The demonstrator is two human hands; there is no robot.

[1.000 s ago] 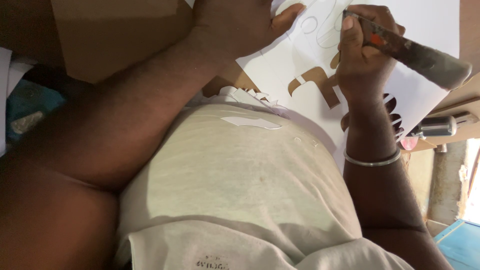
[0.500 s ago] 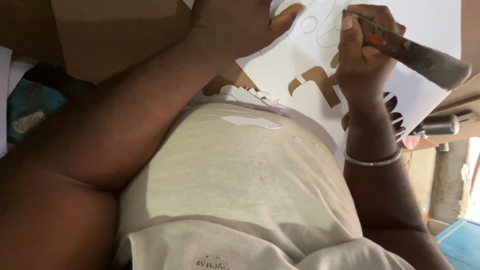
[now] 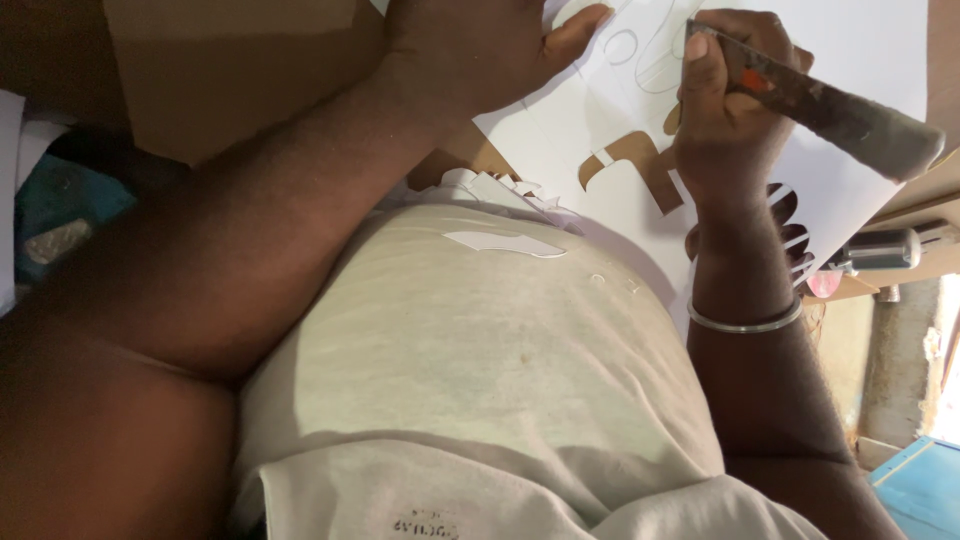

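Over a pale shirt-covered belly (image 3: 480,380), the left hand (image 3: 480,50) presses flat on a white paper sheet (image 3: 860,60) with curved shapes cut out of it, while the right hand (image 3: 725,110), a silver bangle (image 3: 745,322) on its wrist, grips a worn blade tool (image 3: 840,105) against the sheet, with white offcuts (image 3: 505,243) lying on the shirt.

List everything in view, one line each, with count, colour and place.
paper sheet: one, white, with curved cut-outs, on the brown surface at top right.
cutting tool: one, dark grey with a red mark, in the right hand.
paper offcuts: a few, white, on the shirt and at the sheet's near edge.
cardboard: brown, top left.
bangle: one, silver, on the right wrist.
shirt: one, cream, centre.
left hand: pressing the sheet.
right hand: gripping the tool.
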